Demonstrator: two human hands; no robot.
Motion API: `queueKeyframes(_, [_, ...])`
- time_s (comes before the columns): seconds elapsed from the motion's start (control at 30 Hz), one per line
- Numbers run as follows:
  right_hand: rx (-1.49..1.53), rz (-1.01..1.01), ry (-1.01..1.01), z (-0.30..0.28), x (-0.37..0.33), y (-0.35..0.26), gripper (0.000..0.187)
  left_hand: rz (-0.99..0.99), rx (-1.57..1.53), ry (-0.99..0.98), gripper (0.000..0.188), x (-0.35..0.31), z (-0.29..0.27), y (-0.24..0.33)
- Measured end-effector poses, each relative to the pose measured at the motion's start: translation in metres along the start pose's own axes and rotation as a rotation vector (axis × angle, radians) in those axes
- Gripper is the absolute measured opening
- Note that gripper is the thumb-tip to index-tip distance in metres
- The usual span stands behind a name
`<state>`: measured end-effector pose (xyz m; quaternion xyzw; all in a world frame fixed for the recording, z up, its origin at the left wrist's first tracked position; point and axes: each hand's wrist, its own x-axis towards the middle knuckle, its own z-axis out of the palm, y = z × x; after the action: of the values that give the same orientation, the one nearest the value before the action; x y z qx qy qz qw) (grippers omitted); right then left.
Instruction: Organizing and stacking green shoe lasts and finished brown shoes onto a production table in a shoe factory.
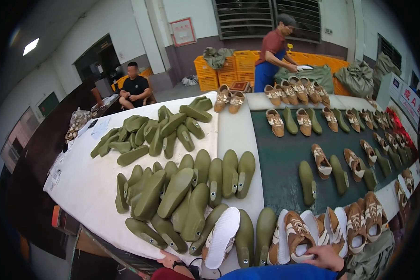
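At the near edge of the white table, my right hand has its fingers closed on the heel opening of a brown and cream sneaker. Brown sneakers stand beside it in a row, some tipped so their white soles show. My left hand rests at the table edge with its fingers stretched out and nothing in them. Closest to it are green shoe lasts. Between my hands another sneaker lies with its white sole up, next to two upright lasts.
Piled green lasts cover much of the white table. Sneakers and lasts alternate on a dark green conveyor belt at right. Across it, a person in a blue apron handles a white item. Another person sits far left. Orange crates stand behind.
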<state>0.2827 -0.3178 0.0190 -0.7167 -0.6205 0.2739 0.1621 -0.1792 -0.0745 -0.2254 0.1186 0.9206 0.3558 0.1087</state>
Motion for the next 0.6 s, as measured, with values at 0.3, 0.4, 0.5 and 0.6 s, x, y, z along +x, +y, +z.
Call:
queueKeyframes(0.3, [0.274, 0.063, 0.056, -0.083, -0.013, -0.001, 0.026, 0.124, 0.259, -0.163, 0.081, 0.005, -0.006, 0.005])
queueKeyframes(0.4, [0.162, 0.085, 0.098, -0.14, -0.026, 0.0, 0.029, 0.197, 0.278, -0.205, 0.077, 0.004, -0.002, -0.002])
queueKeyframes(0.5, [0.047, 0.027, 0.241, -0.195, -0.001, 0.003, 0.031, 0.238, 0.276, -0.229, 0.073, 0.01, -0.001, -0.008])
queueKeyframes(0.6, [0.093, 0.006, 0.378, -0.238, 0.063, 0.014, 0.026, 0.251, 0.27, -0.239, 0.07, 0.022, -0.009, -0.014])
